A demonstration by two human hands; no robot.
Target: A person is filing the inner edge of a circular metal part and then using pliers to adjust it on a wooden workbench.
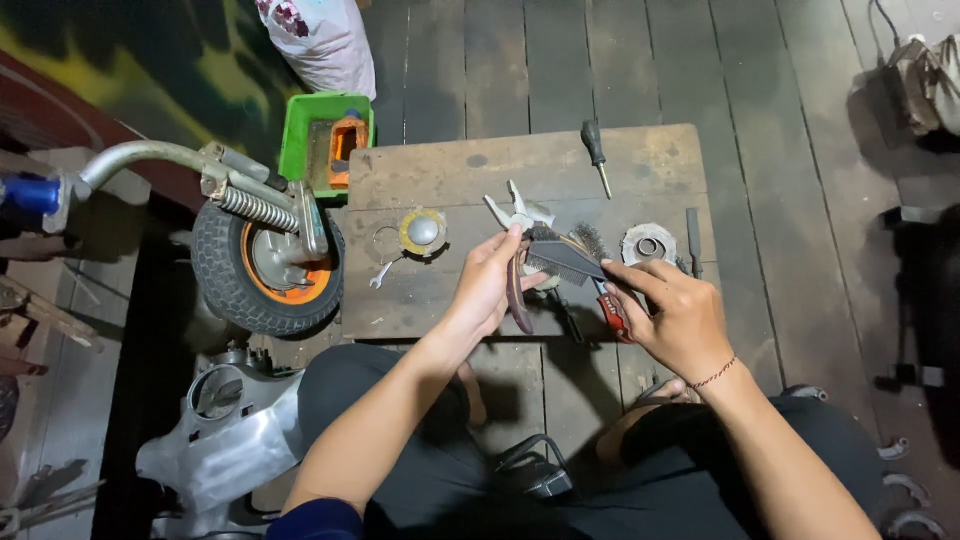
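Observation:
My left hand (488, 285) grips a curved dark-red metal piece (516, 300), shaped like a brake shoe, above the front of a low wooden board (450, 170). My right hand (675, 318) holds a wire brush (562, 260) with a dark head and a red handle (611, 312). The brush head rests against the top of the curved piece, right by my left fingertips. Both hands hover over the board, with my knees in dark trousers below them.
On the board lie a black-handled screwdriver (597, 152), white-handled pliers (516, 210), a yellow-rimmed round disc (423, 232), a small spanner (382, 275), a round metal part (648, 245) and a dark chisel (693, 238). At left are a small orange-rimmed wheel (262, 272), a green crate (300, 130) and a silver body panel (225, 445).

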